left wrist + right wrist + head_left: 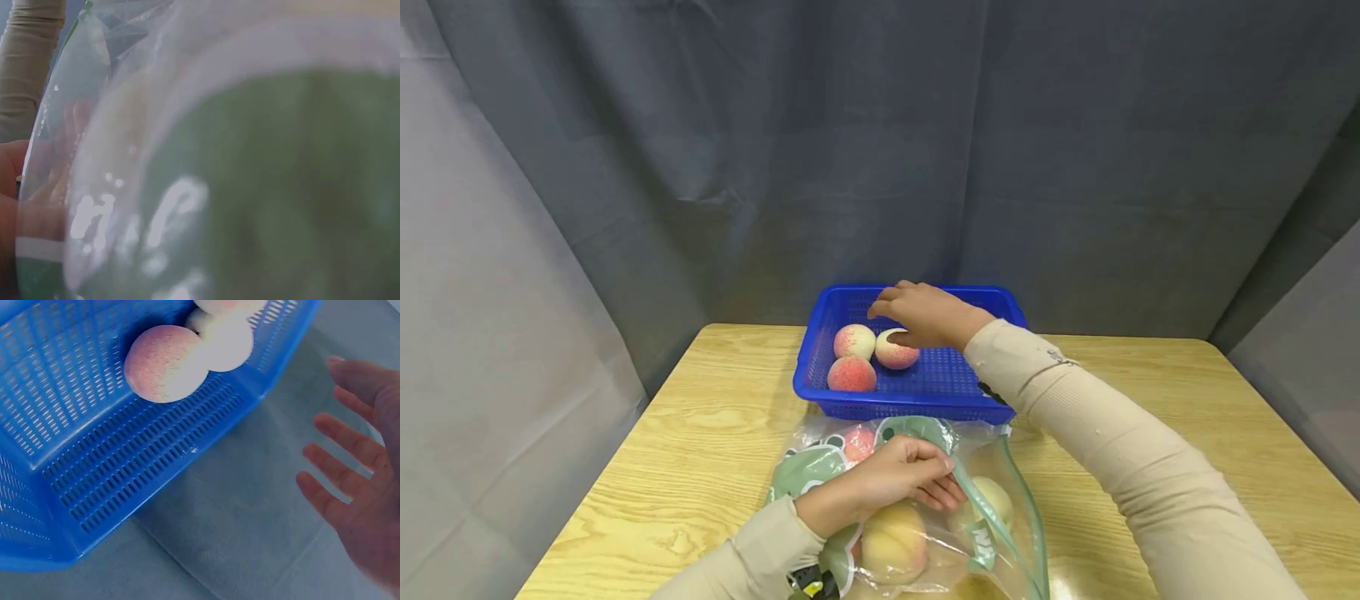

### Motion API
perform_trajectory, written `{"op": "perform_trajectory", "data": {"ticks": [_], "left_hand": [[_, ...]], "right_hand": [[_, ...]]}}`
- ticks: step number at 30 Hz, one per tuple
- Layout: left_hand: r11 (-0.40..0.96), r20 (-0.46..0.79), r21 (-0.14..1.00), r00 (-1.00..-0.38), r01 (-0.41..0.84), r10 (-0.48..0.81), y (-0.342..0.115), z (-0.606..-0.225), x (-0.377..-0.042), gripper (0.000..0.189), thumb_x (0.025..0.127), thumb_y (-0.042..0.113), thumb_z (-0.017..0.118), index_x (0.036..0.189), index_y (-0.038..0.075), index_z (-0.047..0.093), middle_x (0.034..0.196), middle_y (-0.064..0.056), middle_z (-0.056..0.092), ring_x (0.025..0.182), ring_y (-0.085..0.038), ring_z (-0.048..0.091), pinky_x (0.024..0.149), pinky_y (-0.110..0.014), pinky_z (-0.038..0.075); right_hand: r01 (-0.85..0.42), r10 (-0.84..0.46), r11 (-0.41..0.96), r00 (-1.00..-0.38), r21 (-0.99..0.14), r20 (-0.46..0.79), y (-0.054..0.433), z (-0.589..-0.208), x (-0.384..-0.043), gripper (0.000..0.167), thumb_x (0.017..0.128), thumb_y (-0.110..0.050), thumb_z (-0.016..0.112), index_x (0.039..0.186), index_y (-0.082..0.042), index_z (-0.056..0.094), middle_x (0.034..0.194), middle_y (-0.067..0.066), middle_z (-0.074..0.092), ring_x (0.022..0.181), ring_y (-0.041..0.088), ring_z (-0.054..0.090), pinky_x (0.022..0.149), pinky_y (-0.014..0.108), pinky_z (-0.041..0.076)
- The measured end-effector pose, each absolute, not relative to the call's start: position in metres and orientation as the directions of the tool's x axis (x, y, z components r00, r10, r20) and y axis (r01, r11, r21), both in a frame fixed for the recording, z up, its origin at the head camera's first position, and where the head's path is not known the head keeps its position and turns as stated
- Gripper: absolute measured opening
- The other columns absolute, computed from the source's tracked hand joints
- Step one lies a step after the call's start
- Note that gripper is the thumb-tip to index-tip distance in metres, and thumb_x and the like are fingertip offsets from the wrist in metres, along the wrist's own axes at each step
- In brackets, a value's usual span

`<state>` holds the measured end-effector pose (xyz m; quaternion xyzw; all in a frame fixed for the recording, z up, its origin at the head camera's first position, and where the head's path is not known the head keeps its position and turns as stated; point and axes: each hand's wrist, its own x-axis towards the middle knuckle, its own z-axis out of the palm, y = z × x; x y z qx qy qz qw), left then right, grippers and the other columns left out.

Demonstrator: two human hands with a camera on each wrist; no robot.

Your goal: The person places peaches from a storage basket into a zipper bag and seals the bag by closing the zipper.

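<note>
A blue plastic basket (910,403) holds three peaches: a red one (852,377), a pale one (853,341) and another pale one (897,357) on the right. My right hand (925,315) hovers over that last peach with fingers spread; the right wrist view shows this hand (362,456) holding nothing. In front of the basket lies a clear zip bag (951,546) with green frog prints and several peaches inside, among them a yellow one (895,543). My left hand (904,477) pinches the bag's green-edged mouth, which gapes to the right. Bag film mostly fills the left wrist view.
The basket and bag are on a light wooden table (700,408). A dark grey cloth (820,150) hangs behind the table's far edge. Paler cloth (490,317) hangs at the left side.
</note>
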<state>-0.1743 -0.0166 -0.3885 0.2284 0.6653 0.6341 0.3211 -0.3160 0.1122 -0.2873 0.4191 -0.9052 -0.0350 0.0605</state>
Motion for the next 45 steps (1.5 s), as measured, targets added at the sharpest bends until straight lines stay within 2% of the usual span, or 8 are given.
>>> {"op": "perform_trajectory", "data": {"ticks": [3,8,14,18,23,31,37,45], "left_hand": [[0.090,-0.136,0.991,-0.686,-0.102,0.715,-0.016,-0.389,-0.174,0.029,0.098,0.012,0.051,0.104,-0.015,0.061,0.098,-0.030,0.068,0.075,-0.012,0.068,0.072,-0.028,0.059],[0.083,-0.129,0.991,-0.683,-0.101,0.719,-0.016,-0.389,-0.174,0.030,0.098,0.012,0.050,0.105,-0.016,0.060,0.099,-0.031,0.067,0.073,-0.009,0.067,0.072,-0.028,0.059],[0.092,-0.140,0.990,-0.689,-0.106,0.711,-0.017,-0.391,-0.172,0.030,0.098,0.012,0.051,0.103,-0.016,0.061,0.097,-0.030,0.068,0.072,-0.009,0.067,0.073,-0.030,0.059],[0.090,-0.142,0.990,-0.687,-0.112,0.712,-0.018,-0.393,-0.170,0.030,0.098,0.012,0.050,0.103,-0.016,0.060,0.098,-0.030,0.068,0.073,-0.009,0.067,0.074,-0.030,0.059],[0.079,-0.136,0.990,-0.688,-0.114,0.713,-0.017,-0.394,-0.171,0.030,0.097,0.012,0.051,0.103,-0.016,0.060,0.098,-0.031,0.068,0.072,-0.009,0.067,0.074,-0.031,0.059],[0.082,-0.142,0.990,-0.699,-0.118,0.701,-0.016,-0.394,-0.171,0.027,0.096,0.009,0.050,0.102,-0.016,0.060,0.096,-0.031,0.068,0.071,-0.010,0.067,0.074,-0.032,0.059],[0.080,-0.140,0.990,-0.703,-0.117,0.698,-0.016,-0.393,-0.170,0.027,0.096,0.008,0.049,0.102,-0.016,0.060,0.096,-0.031,0.068,0.071,-0.010,0.067,0.075,-0.035,0.059],[0.087,-0.139,0.990,-0.698,-0.110,0.702,-0.015,-0.394,-0.171,0.028,0.096,0.008,0.048,0.103,-0.016,0.059,0.097,-0.033,0.067,0.071,-0.009,0.066,0.078,-0.041,0.058]], "right_hand": [[-0.757,-0.778,0.622,-0.627,0.200,0.044,0.102,-0.294,-0.319,0.043,0.089,-0.022,0.070,0.130,-0.017,0.059,0.132,0.005,0.058,0.119,0.029,0.052,0.100,0.045,0.046],[-0.783,-0.826,0.539,-0.563,0.311,0.014,0.083,-0.309,-0.322,0.045,0.087,-0.018,0.070,0.130,-0.020,0.059,0.131,0.002,0.059,0.121,0.026,0.050,0.100,0.046,0.045],[-0.818,-0.870,0.469,-0.492,0.332,0.017,0.068,-0.331,-0.322,0.036,0.096,-0.013,0.055,0.130,-0.024,0.058,0.132,-0.001,0.058,0.119,0.024,0.052,0.097,0.045,0.048],[-0.824,-0.880,0.452,-0.475,0.342,0.017,0.065,-0.338,-0.320,0.038,0.098,-0.010,0.049,0.131,-0.025,0.057,0.134,0.000,0.057,0.119,0.024,0.053,0.091,0.045,0.050],[-0.818,-0.872,0.454,-0.489,0.354,-0.011,0.063,-0.340,-0.319,0.040,0.096,-0.011,0.051,0.132,-0.029,0.056,0.135,-0.001,0.056,0.119,0.024,0.054,0.087,0.046,0.052],[-0.792,-0.812,0.497,-0.568,0.354,-0.134,0.056,-0.343,-0.319,0.064,0.087,-0.010,0.068,0.140,-0.036,0.046,0.144,-0.006,0.048,0.120,0.021,0.054,0.091,0.044,0.050],[-0.802,-0.800,0.528,-0.580,0.278,-0.154,0.054,-0.349,-0.317,0.057,0.090,-0.005,0.059,0.138,-0.034,0.049,0.142,-0.003,0.049,0.114,0.022,0.058,0.092,0.049,0.050],[-0.801,-0.796,0.540,-0.586,0.260,-0.150,0.050,-0.355,-0.315,0.052,0.094,-0.006,0.053,0.139,-0.033,0.048,0.135,0.002,0.051,0.099,0.022,0.062,0.085,0.042,0.054]]}}
